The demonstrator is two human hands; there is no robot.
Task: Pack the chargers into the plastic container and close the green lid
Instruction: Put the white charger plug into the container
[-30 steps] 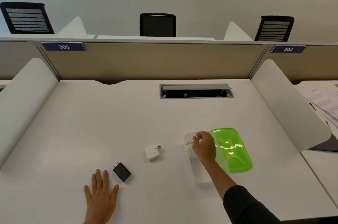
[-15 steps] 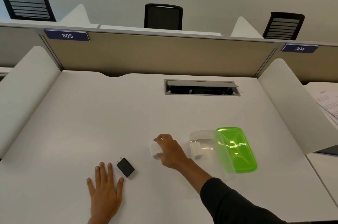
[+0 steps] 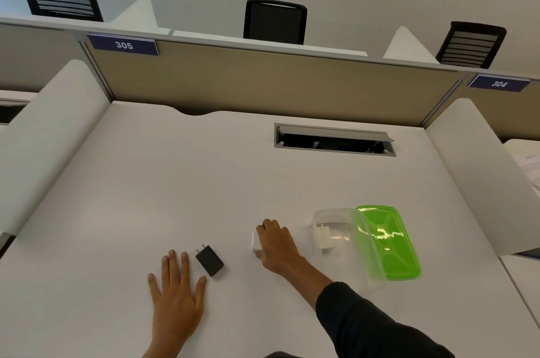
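1. Head view: right hand curls over a white charger on the bench; left hand lies spread flat beside a black charger.
2. The container, lid open, holds one charger; best to pinch firmly and lift clear of the rim.

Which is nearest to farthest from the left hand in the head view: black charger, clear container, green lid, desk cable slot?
1. Black rectangular charger, just right of the left hand.
2. Clear plastic container, right.
3. Green plastic lid, beyond it.
4. Grey desk cable slot, far back.

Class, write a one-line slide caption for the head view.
Right hand grasps square white charger beside clear plastic container; flat black charger waits.
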